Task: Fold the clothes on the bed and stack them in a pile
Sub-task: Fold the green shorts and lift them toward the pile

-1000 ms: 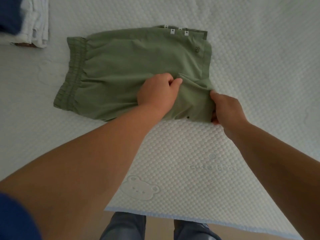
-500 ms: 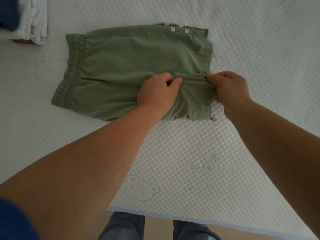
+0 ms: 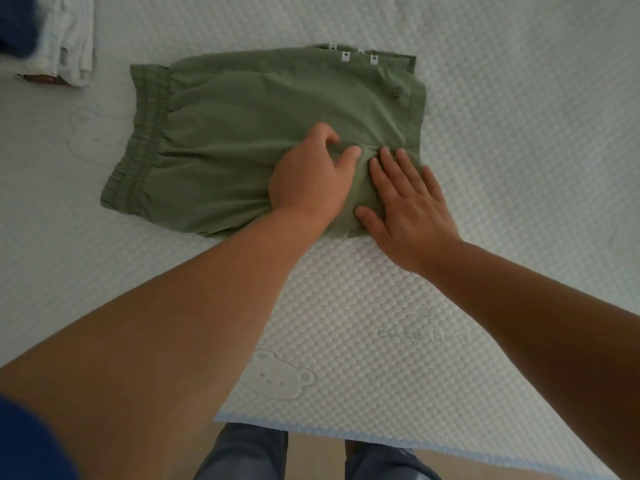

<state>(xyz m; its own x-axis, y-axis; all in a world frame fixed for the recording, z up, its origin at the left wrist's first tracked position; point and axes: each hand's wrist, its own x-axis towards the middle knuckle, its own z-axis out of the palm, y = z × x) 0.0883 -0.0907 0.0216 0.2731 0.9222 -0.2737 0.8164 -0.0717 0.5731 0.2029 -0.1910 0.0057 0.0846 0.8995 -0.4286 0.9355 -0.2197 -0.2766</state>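
Two hands meet on the near right corner of the green shorts (image 3: 263,133) lying on the bed (image 3: 519,168): left hand (image 3: 311,181) pinching a fabric fold, right hand (image 3: 408,206) pressing flat with straight fingers, the garment's long axis running leftward to its waistband, away from both hands.

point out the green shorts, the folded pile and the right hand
green shorts (image 3: 263,109): head view, bare fabric near the middle
folded pile (image 3: 74,39): head view, white folded edges
right hand (image 3: 412,206): head view, back of the hand
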